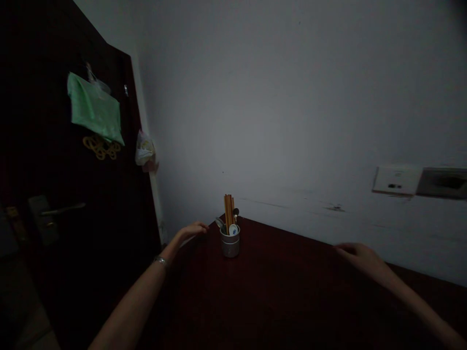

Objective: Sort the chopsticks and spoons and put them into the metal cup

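A grey utensil holder [230,247] stands upright on the dark red table [277,282]. In it are several wooden chopsticks [228,214], metal spoons [236,212] and a white spoon with a blue mark [233,230]. My left hand [193,229], a bracelet [160,261] on its wrist, is left of the holder and apart from it. Its fingers are stretched out with nothing in them. Far to the right, my right hand [359,255] is held over the table near the wall, slightly blurred, thumb and fingers apart, holding nothing I can see.
Behind the table rises a pale wall [273,121] with a socket plate [396,180] and a dark recessed box [441,183] at right. On the left is a dark door [105,204] with a handle [63,210] and a hanging green cloth [95,109]. A plastic bag [144,149] hangs beside it.
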Demonstrator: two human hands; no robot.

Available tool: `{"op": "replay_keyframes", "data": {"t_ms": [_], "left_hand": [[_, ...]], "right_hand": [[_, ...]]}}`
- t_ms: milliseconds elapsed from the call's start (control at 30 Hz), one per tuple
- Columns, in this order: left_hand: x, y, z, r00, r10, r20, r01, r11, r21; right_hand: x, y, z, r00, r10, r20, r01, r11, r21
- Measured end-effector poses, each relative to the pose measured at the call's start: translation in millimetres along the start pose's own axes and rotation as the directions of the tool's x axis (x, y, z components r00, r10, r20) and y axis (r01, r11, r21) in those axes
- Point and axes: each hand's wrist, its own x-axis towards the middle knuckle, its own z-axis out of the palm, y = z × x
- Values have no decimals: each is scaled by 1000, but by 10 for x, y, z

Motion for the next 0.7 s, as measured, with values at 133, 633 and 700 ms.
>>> {"op": "replay_keyframes", "data": {"t_ms": [133, 633, 700], "left_hand": [[235, 86, 29, 986, -55, -155, 25, 981, -190], [203, 290, 514, 982, 17, -188, -7, 998, 59], [156, 417, 508, 981, 111, -160, -65, 962, 265]], "right_hand": [[312, -1026, 244, 993, -103, -51, 109, 985, 136], [609, -2162, 954, 971, -233, -43, 234, 914, 330], [590, -2154, 995, 970, -242, -10, 234, 923, 306]]}}
